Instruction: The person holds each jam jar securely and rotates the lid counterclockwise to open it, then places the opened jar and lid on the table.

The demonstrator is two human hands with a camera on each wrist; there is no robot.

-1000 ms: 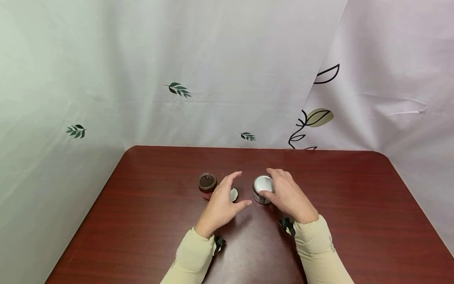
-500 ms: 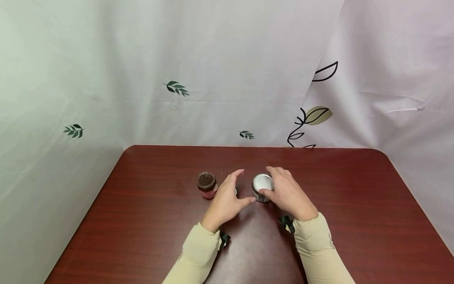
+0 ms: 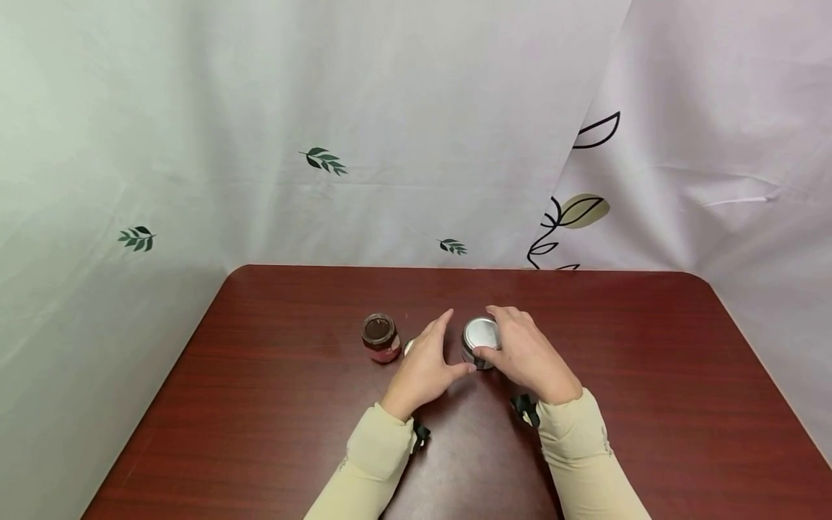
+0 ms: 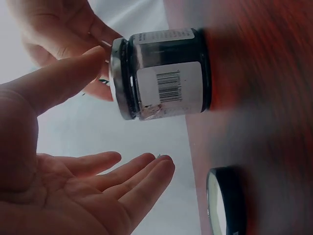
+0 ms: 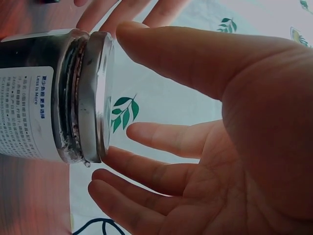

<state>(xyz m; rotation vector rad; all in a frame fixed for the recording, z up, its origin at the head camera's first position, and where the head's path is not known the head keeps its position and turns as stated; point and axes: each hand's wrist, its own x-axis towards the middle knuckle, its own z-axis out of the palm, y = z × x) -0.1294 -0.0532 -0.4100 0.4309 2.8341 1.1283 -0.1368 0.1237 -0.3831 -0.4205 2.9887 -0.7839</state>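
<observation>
A glass jar with a silver screw lid stands upright on the table. My right hand is held beside its lid, thumb in front and fingers behind. In the right wrist view, the thumb and fingers reach the edge of the jar's lid without curling round it. To the jar's left is my left hand, thumb and fingers spread and holding nothing. The left wrist view shows the jar's barcode label facing the left palm. Behind the left hand, an upturned lid with a pale inside lies on the table.
A second glass jar, lidless with dark contents and a reddish lower part, stands left of the left hand. The red-brown wooden table ends at a white leaf-print curtain behind it.
My left hand has moved right toward the silver-lidded jar, passing in front of the upturned lid. The right hand and both jars stay nearly where they were.
</observation>
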